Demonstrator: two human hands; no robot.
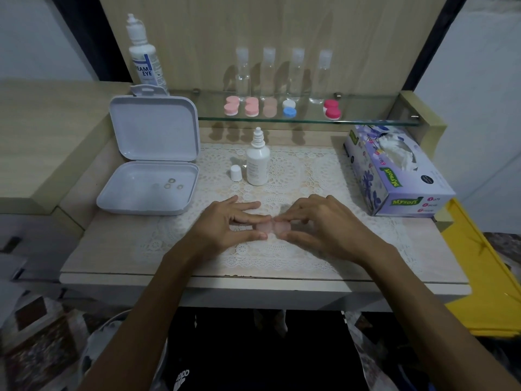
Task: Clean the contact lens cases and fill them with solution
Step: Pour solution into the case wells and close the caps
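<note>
Both hands hold a pale pink twin-cup contact lens case [270,227] low over the lace-covered wooden bench [112,249].
Open white plastic box [149,176] at left; purple tissue box [394,170] at right; white uncapped solution bottle [257,162] behind; left hand [225,224] and right hand [321,224] each pinch one end of the case, grip clamped on it.

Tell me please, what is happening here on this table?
A person holds a pale pink contact lens case on the lace mat, the left hand on one end and the right hand on the other. Behind it a small solution bottle stands open, its cap beside it. More cases wait on the glass shelf. An open white box lies at left, a tissue box at right.
</note>
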